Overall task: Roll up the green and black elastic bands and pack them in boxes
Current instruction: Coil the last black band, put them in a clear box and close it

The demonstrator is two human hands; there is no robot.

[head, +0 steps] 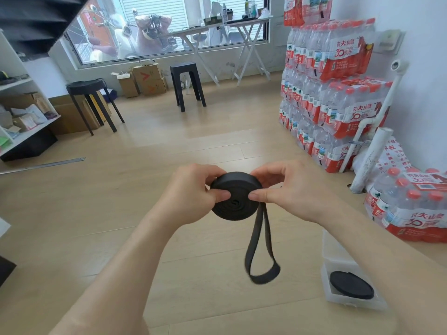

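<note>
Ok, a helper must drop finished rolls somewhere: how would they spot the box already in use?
Find the stacked red-labelled water bottle packs along the right wall. Nearer the camera than these lies a clear plastic box. Unlike the far cardboard boxes, it holds a finished black roll.

Left forearm and right forearm bare along the whole visible length, from near edge to wrist; left hand and right hand likewise bare; fingers slim, nails short, plain, rounded at the tips.

Elastic band: black. Box: clear, at 4 o'clock. Floor: pale wood. Water packs: red-labelled.
</note>
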